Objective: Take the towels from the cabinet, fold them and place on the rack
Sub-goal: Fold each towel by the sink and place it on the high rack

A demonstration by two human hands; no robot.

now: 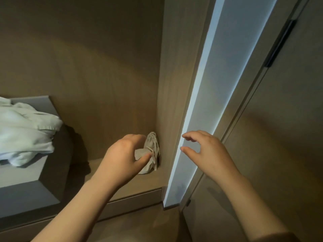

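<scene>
Head view: cabinet, white towels heaped in grey tray at nine o'clock, my left hand pinching beige bundle near centre, right hand loose, empty, at its three o'clock; risk: I lift the wrong cloth, towels left behind.

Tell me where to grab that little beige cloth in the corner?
Pinch the beige cloth by its bunched left side, coming from the front-left, as the left hand does: its right side is tucked against the cabinet wall, leaving no room there.
</scene>
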